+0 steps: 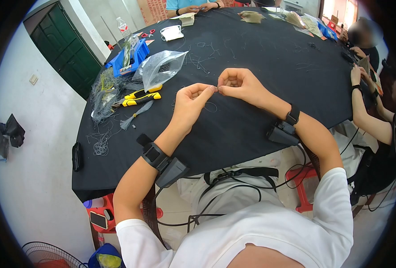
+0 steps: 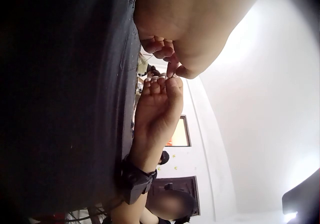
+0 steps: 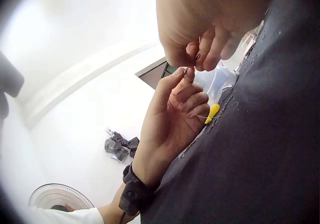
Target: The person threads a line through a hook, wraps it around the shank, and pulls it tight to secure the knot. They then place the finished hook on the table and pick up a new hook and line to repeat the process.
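Observation:
Both hands meet fingertip to fingertip above the black table. The left hand [image 1: 190, 103] pinches a fine thread [image 1: 212, 103] between thumb and forefinger, and a loop of it hangs below. Opposite it, the right hand [image 1: 247, 88] pinches a tiny dark piece [image 3: 198, 57] with a looped, wire-like end, seen in the right wrist view. What the piece is exactly cannot be told, as the fingertips cover most of it. In the left wrist view the right hand [image 2: 159, 106] has its other fingers curled toward the palm.
Left of the hands lie yellow-black pliers [image 1: 142, 99], a clear plastic bag [image 1: 164, 67], tangled grey threads [image 1: 103, 96], a tied bundle [image 1: 136, 115] and a blue bin [image 1: 137, 56]. A white mask [image 1: 171, 33] lies farther back. People sit across and at the right.

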`<state>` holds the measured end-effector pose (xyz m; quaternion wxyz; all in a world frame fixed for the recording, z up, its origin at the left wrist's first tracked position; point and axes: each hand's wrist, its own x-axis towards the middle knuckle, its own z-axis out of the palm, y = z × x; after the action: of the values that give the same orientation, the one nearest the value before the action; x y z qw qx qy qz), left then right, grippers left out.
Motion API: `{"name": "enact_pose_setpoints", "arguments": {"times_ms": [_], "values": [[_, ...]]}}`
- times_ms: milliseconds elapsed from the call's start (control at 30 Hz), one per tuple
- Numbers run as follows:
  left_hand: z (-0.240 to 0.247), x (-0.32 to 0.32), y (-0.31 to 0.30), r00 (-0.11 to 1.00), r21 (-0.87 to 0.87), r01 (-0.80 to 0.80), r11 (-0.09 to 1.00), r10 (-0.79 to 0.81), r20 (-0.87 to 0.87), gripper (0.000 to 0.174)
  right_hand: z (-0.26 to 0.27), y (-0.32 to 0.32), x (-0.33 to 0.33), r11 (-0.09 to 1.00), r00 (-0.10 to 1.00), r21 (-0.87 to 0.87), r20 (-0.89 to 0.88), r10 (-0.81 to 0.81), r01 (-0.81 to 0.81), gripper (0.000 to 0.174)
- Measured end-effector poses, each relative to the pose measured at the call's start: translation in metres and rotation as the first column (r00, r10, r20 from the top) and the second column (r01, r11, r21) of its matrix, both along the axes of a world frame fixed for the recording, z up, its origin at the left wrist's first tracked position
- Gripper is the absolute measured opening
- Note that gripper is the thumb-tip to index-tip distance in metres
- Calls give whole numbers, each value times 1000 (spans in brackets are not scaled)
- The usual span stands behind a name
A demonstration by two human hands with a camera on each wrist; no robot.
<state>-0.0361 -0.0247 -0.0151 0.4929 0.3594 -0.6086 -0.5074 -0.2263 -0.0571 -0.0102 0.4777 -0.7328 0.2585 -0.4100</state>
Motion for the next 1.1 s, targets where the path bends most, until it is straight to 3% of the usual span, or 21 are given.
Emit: {"name": "enact_pose_setpoints", "arguments": {"times_ms": [967, 1100], "values": [[-1, 3, -1, 998, 3, -25, 1000, 25, 55, 15, -2, -2, 0, 999, 998, -46, -60, 14, -17, 9], [-4, 7, -7, 996, -24, -75, 997, 76, 46, 12, 2, 4, 1, 993, 998, 121, 65, -17, 9, 15]]}}
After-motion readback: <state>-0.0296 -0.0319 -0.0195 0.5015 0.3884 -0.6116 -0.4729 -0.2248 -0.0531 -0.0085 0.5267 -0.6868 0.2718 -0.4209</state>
